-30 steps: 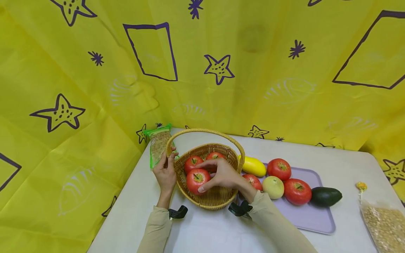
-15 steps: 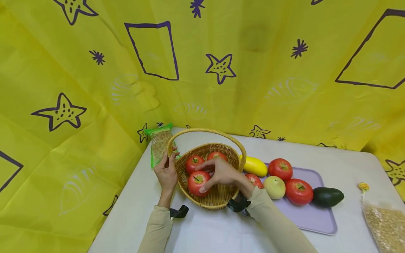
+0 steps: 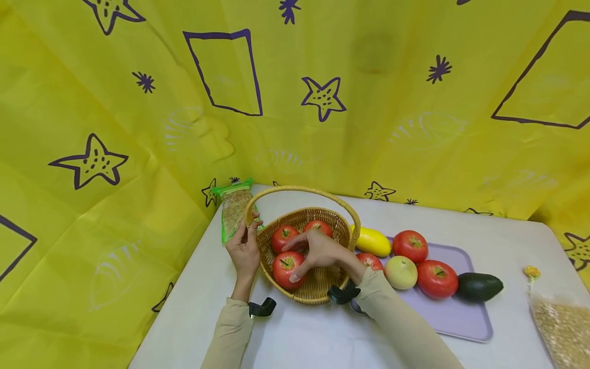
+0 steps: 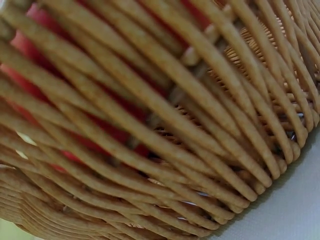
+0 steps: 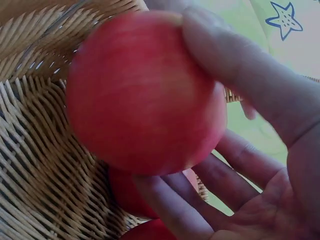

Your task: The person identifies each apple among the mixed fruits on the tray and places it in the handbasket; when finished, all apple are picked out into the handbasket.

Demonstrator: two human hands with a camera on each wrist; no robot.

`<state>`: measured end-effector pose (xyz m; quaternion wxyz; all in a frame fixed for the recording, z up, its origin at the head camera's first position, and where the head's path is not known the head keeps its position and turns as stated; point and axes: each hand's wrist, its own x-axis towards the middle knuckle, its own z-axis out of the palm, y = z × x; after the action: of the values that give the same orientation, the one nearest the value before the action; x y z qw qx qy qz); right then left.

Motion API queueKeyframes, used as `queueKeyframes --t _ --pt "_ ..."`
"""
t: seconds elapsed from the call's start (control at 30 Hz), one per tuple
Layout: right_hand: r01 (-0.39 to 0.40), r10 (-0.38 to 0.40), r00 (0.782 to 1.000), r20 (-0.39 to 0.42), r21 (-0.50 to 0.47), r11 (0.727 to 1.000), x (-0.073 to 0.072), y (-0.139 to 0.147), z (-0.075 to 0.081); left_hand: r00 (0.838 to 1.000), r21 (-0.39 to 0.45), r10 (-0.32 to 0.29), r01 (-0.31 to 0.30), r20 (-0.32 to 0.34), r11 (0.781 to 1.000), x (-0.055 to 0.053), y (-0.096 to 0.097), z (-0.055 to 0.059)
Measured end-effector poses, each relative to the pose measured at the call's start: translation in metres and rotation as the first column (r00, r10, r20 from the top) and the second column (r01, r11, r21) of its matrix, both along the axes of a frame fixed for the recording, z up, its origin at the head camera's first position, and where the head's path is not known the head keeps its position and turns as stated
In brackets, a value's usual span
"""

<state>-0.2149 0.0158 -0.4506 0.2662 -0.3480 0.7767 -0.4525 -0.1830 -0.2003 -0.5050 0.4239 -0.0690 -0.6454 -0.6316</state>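
Note:
My right hand (image 3: 321,252) holds a red apple (image 3: 287,271) low in the front left of a wicker basket (image 3: 318,294). In the right wrist view, the thumb presses one side of this apple (image 5: 145,95) and the fingertips meet its opposite side. Behind it in the basket lie two more apples, one at left (image 3: 282,237) and one at the back (image 3: 319,226). My left hand (image 3: 244,253) grips the left foot of the basket's arched handle (image 3: 301,189). The left wrist view shows only the basket's woven wall (image 4: 150,110), with red showing through; the hand is outside it.
A lilac tray (image 3: 461,325) at right bears several red apples (image 3: 437,279), a pale green round fruit (image 3: 401,272), a yellow oblong fruit (image 3: 374,242) and a dark green oblong one (image 3: 479,287). A green-edged packet (image 3: 235,207) lies behind my left hand. A grain-filled clear bag (image 3: 562,330) lies far right.
The apple in my right hand has sunk slightly lower toward the basket's front. My left hand keeps its hold on the handle. The head view has shifted a little.

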Motion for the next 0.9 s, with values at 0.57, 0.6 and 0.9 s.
queueKeyframes --t 0.57,0.6,0.9 --pt "-0.014 0.014 1.0 -0.002 0.075 0.997 -0.004 -0.0078 -0.0072 1.0 -0.016 0.013 -0.014 -0.014 1.0 -0.001 0.0 0.0" --pt "-0.014 0.014 1.0 -0.01 0.085 0.996 -0.0039 -0.0078 -0.0076 1.0 -0.015 0.014 -0.014 -0.006 1.0 -0.0009 -0.0001 -0.0002" --pt "-0.035 0.044 0.997 -0.058 0.143 0.989 -0.0038 -0.0046 -0.0045 1.0 -0.012 0.015 -0.015 -0.007 1.0 -0.002 0.0011 -0.0009"
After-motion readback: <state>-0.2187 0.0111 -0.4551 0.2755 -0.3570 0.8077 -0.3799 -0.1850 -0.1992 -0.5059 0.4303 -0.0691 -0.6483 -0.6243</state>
